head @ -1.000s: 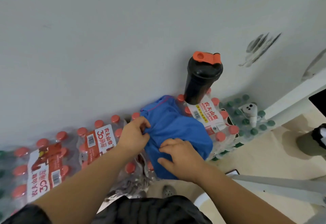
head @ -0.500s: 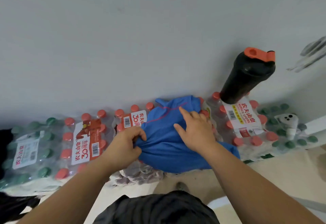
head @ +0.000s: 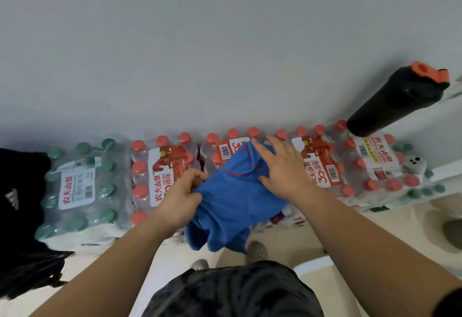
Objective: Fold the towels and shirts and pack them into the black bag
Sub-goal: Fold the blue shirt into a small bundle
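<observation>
Grey wall fills the top half. Packs of water bottles sit in a row along the bottom of it. One pack has green caps, and the packs next to it have red caps.

A blue shirt lies on top of the red-cap packs, in the middle. Its near end hangs down over the front of the packs, above the floor.

The left hand holds the left edge of the shirt, with the fingers curled tight around a bunch of cloth. The right hand lies flat on the top of the shirt with its fingers straight and spread out. It presses the cloth down and does not grab it.

A black bottle with an orange lid stands on the packs far to the right. A black cloth thing with a white logo sits at the left edge. I cannot tell if it is the bag. Two grey shoes show on the floor below the shirt.
</observation>
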### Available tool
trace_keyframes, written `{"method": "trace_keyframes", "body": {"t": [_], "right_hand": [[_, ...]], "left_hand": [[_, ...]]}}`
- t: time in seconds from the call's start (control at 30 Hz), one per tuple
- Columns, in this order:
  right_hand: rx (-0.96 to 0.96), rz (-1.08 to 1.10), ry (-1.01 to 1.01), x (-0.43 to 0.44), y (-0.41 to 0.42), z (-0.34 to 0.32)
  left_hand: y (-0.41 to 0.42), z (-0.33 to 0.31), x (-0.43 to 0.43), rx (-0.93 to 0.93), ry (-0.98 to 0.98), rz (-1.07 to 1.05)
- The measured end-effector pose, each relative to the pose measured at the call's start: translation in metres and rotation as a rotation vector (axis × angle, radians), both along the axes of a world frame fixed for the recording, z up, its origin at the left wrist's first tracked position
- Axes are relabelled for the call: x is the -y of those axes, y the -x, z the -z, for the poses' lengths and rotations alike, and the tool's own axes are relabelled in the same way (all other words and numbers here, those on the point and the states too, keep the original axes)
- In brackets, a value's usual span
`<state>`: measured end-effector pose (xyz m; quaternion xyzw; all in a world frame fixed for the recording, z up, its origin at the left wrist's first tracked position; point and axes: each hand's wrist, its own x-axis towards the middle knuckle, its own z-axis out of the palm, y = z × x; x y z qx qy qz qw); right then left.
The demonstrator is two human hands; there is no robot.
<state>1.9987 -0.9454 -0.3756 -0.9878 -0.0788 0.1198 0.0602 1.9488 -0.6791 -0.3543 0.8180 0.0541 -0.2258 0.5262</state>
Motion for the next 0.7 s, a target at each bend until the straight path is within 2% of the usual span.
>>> {"method": "trace_keyframes", "body": {"t": [0.1,0.17,0.23,0.3,0.43,0.5,0.7], "right_hand": [[-0.057,-0.141,-0.024,-0.017,-0.005,0.002],[-0.061,-0.155,0.001,-0.025,-0.007,0.001],[-0.046,-0.149,0.048,-0.029,-0.006,-0.001],[-0.047,-0.149,0.046,-0.031,-0.001,-0.004],[0.023,-0.151,-0.118,-0.027,0.021,-0.008],[0.089,-0.142,-0.127,-0.025,0.034,-0.011],[0.122,-0.090,-0.165,-0.032,0.067,-0.026]], "left_hand": [[0.000,0.004,-0.005,-0.001,0.033,-0.031],[-0.003,0.006,-0.010,0.030,-0.004,-0.090],[-0.007,0.009,-0.018,0.104,-0.158,-0.065],[-0.010,0.009,-0.028,0.176,-0.351,0.059],[-0.014,0.005,-0.048,0.208,-0.616,0.282],[-0.015,0.003,-0.058,0.235,-0.568,0.323],[-0.014,-0.014,-0.074,0.174,-0.011,0.153]]}}
